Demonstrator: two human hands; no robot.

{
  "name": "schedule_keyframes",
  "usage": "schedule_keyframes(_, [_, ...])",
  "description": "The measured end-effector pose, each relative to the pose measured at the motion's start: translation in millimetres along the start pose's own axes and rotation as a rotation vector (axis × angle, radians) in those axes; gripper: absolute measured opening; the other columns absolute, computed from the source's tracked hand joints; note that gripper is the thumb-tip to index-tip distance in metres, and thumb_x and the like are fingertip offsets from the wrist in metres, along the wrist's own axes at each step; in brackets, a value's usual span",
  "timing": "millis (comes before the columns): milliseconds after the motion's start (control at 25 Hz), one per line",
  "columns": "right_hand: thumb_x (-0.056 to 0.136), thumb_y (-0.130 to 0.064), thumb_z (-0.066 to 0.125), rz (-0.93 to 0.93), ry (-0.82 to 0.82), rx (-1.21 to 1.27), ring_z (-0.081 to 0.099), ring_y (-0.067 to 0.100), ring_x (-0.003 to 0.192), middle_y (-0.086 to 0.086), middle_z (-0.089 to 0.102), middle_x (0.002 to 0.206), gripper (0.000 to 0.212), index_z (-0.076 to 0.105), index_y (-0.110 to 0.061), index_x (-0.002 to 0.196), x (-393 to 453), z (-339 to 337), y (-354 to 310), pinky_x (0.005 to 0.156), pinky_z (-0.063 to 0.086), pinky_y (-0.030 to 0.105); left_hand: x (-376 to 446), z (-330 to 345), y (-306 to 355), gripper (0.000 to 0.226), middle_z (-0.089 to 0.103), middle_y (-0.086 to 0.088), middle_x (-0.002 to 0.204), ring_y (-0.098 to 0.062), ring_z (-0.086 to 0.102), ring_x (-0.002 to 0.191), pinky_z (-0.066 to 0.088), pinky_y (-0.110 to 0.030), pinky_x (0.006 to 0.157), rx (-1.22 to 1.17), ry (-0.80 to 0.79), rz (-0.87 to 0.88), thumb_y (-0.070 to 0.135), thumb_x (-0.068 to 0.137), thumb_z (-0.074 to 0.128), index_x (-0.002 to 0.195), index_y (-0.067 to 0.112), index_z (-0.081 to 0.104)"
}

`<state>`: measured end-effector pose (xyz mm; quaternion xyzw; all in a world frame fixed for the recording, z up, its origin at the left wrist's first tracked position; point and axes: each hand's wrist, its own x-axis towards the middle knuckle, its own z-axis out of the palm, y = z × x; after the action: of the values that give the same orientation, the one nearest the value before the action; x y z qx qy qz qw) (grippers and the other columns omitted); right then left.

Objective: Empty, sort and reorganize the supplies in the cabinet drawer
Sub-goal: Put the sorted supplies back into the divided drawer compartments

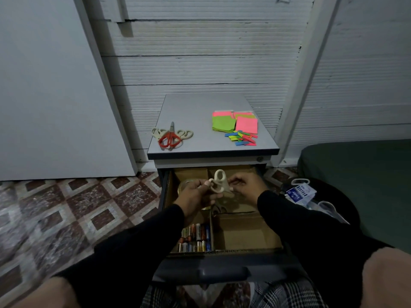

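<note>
The cream-handled scissors (219, 182) are hanging above the open drawer (222, 256), the left hand (195, 196) pinching one handle loop and the right hand (246, 187) pinching the other side. Emptying is seemingly underway; next they are likely joining the scissor pile (171, 136) on the cabinet top (195, 107), holding one red pair and perhaps three cream. Roughly a dozen batteries (196, 240) are lying in the drawer's near-left compartment.
</note>
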<state>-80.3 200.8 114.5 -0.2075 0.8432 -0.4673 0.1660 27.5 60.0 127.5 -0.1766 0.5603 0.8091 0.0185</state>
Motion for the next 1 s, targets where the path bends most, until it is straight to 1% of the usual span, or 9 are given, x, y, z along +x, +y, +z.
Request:
schedule_keyframes(120, [0.084,0.002,0.061,0.047,-0.023,-0.081,0.059,0.023,0.089,0.009,0.061,0.088,0.022,0.058,-0.018,0.075,3,-2,11,0.087,0.051,0.039,8,6,-10,0.023,0.066,-0.014,0.113,-0.013,0.071,0.078,0.054,-0.02,0.061,-0.052,0.008,-0.079,0.019,0.101,0.037,0.115,0.005,0.049])
schedule_keyframes(240, [0.083,0.007,0.058,0.095,-0.132,-0.057,0.057,0.021,0.083,0.006,0.059,0.083,0.03,0.052,-0.021,0.075,9,-2,19,0.077,0.049,0.034,15,5,-16,0.036,0.067,-0.015,0.111,-0.014,0.072,0.075,0.056,-0.02,0.062,-0.15,0.01,-0.134,0.019,0.102,0.035,0.132,0.001,0.04])
schedule_keyframes(360, [0.08,0.013,0.059,0.132,-0.194,-0.03,0.054,0.012,0.069,0.001,0.057,0.077,0.033,0.05,-0.019,0.078,15,-2,22,0.06,0.046,0.022,22,-1,-14,0.031,0.068,-0.013,0.106,-0.015,0.071,0.076,0.056,-0.021,0.059,-0.178,0.025,-0.171,0.023,0.101,0.038,0.126,0.005,0.047])
schedule_keyframes(480, [0.081,0.013,0.058,0.173,-0.114,-0.039,0.05,0.01,0.063,0.001,0.051,0.073,0.026,0.049,-0.012,0.083,27,1,32,0.044,0.042,0.014,33,-10,-14,0.028,0.065,-0.005,0.095,-0.014,0.064,0.079,0.051,-0.023,0.058,0.185,0.126,-0.092,0.028,0.098,0.045,0.116,0.007,0.052])
schedule_keyframes(640, [0.082,0.002,0.063,0.244,0.0,-0.181,0.048,0.012,0.065,-0.002,0.047,0.071,0.019,0.05,-0.011,0.087,52,3,55,0.061,0.043,0.025,39,-38,-12,0.025,0.059,0.003,0.103,-0.006,0.057,0.09,0.044,-0.015,0.073,1.003,0.18,0.185,0.019,0.092,0.057,0.116,0.012,0.055])
schedule_keyframes(720, [0.083,-0.002,0.064,0.285,0.022,-0.259,0.055,0.022,0.076,0.001,0.051,0.075,0.017,0.051,-0.011,0.088,60,8,66,0.071,0.044,0.029,42,-52,-14,0.031,0.061,0.0,0.115,-0.011,0.057,0.105,0.044,-0.017,0.085,1.232,0.112,0.161,0.019,0.091,0.059,0.121,0.014,0.054])
schedule_keyframes(800, [0.083,-0.006,0.065,0.312,0.022,-0.326,0.059,0.028,0.094,0.009,0.057,0.089,0.018,0.049,-0.012,0.09,64,16,75,0.078,0.045,0.031,44,-60,-19,0.033,0.06,-0.002,0.121,-0.013,0.056,0.112,0.044,-0.02,0.093,1.334,0.057,0.085,0.02,0.091,0.058,0.123,0.016,0.053])
schedule_keyframes(880, [0.083,-0.008,0.067,0.339,-0.004,-0.367,0.058,0.03,0.104,0.014,0.058,0.098,0.022,0.047,-0.013,0.091,68,23,82,0.085,0.048,0.033,47,-64,-23,0.03,0.059,0.0,0.12,-0.011,0.055,0.111,0.04,-0.016,0.09,1.34,0.02,0.051,0.02,0.091,0.057,0.121,0.016,0.055])
schedule_keyframes(1000, [0.083,-0.008,0.064,0.362,-0.078,-0.472,0.058,0.031,0.106,0.016,0.057,0.102,0.024,0.045,-0.013,0.097,76,30,89,0.092,0.048,0.036,49,-64,-24,0.022,0.059,0.006,0.109,-0.003,0.052,0.1,0.037,-0.012,0.083,1.272,-0.004,0.053,0.018,0.091,0.058,0.113,0.015,0.059])
